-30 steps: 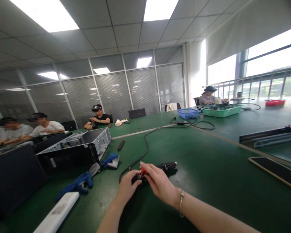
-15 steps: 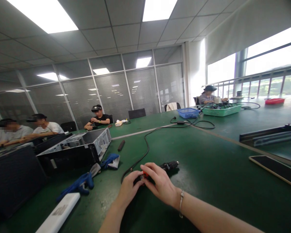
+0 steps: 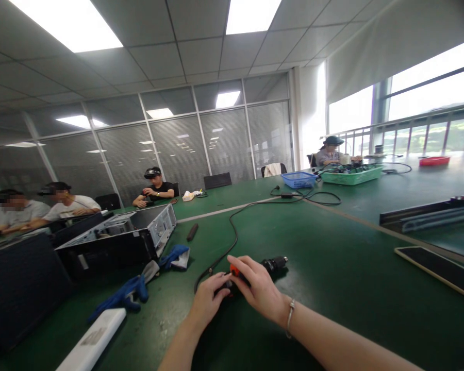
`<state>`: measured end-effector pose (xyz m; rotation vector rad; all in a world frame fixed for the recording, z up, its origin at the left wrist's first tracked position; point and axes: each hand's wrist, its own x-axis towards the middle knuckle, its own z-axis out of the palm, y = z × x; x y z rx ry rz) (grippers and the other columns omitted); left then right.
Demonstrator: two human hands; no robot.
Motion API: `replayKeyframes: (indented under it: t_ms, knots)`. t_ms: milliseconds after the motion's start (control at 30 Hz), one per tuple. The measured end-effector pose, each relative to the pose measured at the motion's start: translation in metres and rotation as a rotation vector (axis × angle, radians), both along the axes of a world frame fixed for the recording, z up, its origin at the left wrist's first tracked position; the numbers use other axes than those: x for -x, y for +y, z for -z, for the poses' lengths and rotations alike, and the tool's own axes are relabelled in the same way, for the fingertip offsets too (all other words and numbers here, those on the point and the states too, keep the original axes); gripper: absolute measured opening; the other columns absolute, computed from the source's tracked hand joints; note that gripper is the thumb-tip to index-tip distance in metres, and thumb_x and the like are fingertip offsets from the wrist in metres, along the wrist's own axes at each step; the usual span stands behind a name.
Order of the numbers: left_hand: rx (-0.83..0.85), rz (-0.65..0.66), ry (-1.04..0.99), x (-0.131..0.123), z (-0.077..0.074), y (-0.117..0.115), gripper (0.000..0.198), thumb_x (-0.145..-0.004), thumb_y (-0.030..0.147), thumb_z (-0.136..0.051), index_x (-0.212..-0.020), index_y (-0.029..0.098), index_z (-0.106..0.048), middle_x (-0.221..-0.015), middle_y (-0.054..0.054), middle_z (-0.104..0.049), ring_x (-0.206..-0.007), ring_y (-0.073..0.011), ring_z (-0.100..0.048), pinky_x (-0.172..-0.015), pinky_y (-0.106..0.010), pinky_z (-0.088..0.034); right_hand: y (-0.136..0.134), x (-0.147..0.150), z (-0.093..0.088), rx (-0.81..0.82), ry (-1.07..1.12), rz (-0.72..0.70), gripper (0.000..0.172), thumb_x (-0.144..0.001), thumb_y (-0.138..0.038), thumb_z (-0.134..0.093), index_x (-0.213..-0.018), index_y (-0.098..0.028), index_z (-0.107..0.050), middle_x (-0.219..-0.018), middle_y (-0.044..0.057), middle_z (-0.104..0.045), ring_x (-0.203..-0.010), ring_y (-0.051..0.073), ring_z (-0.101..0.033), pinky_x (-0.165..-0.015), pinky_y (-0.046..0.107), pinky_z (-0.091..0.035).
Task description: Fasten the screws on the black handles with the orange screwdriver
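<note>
From the head camera, a left hand (image 3: 211,301) and a right hand (image 3: 259,287) both grip a black power drill (image 3: 274,265) tight over a green table (image 3: 332,319). The hands hide most of the drill, but its front end and a small orange part (image 3: 235,270) show. A silver bracelet (image 3: 290,318) sits on the right wrist. A black cable (image 3: 232,242) runs close by the left hand. Blue gloves (image 3: 127,294) lie beside an open computer case (image 3: 116,242). A white box (image 3: 93,337) has a gray label, too blurry to read. Far off, a green tray (image 3: 351,176) holds wires and small parts, hard to make out.
</note>
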<state>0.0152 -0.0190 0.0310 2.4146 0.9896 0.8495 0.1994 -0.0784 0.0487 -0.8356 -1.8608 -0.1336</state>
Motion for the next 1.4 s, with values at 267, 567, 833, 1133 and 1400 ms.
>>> replayKeyframes:
  t_ms: [267,567,833,1133,1400]
  knots:
    - [0.015,0.044,-0.02,-0.005,0.002,-0.003,0.032,-0.079,0.019,-0.061,-0.11,0.025,-0.068,-0.114,-0.003,-0.068,-0.106,-0.0235,-0.06,-0.098,-0.035,-0.044,-0.005,0.0,-0.006,-0.003,-0.002,0.0,0.056,-0.089,-0.017,-0.048,-0.141,-0.025,-0.032,-0.115,0.01,-0.058,-0.099,0.02,-0.06,-0.085,0.036,-0.053]
    - [0.059,-0.073,0.006,-0.005,0.007,0.002,0.045,-0.073,0.019,-0.065,-0.118,0.025,-0.064,-0.119,-0.004,-0.065,-0.112,-0.025,-0.059,-0.105,-0.04,-0.039,0.012,-0.011,0.003,-0.039,0.428,0.004,0.052,-0.089,-0.017,-0.052,-0.138,-0.024,-0.036,-0.109,0.008,-0.063,-0.094,0.018,-0.064,-0.087,0.036,-0.054]
    - [0.01,0.002,-0.002,-0.003,0.009,0.005,0.042,-0.076,0.017,-0.063,-0.117,0.027,-0.065,-0.12,-0.003,-0.065,-0.113,-0.0229,-0.059,-0.104,-0.039,-0.041,0.02,-0.007,0.01,0.063,0.443,-0.02,0.051,-0.089,-0.016,-0.051,-0.137,-0.024,-0.037,-0.109,0.008,-0.062,-0.095,0.016,-0.064,-0.089,0.035,-0.053]
    - [0.005,0.005,0.015,-0.004,0.012,0.005,0.044,-0.077,0.016,-0.062,-0.119,0.029,-0.063,-0.124,-0.002,-0.062,-0.116,-0.0233,-0.056,-0.106,-0.04,-0.039,0.019,-0.009,0.009,0.022,0.386,-0.046,0.049,-0.09,-0.016,-0.048,-0.137,-0.024,-0.038,-0.111,0.008,-0.062,-0.096,0.017,-0.064,-0.089,0.036,-0.054]
    - [-0.019,0.017,0.009,-0.003,0.012,0.006,0.044,-0.078,0.016,-0.061,-0.12,0.028,-0.062,-0.122,-0.002,-0.064,-0.114,-0.0216,-0.058,-0.104,-0.036,-0.041,0.017,-0.005,0.009,0.054,0.241,-0.068,0.049,-0.091,-0.015,-0.045,-0.138,-0.026,-0.036,-0.111,0.007,-0.061,-0.1,0.017,-0.061,-0.09,0.034,-0.052]
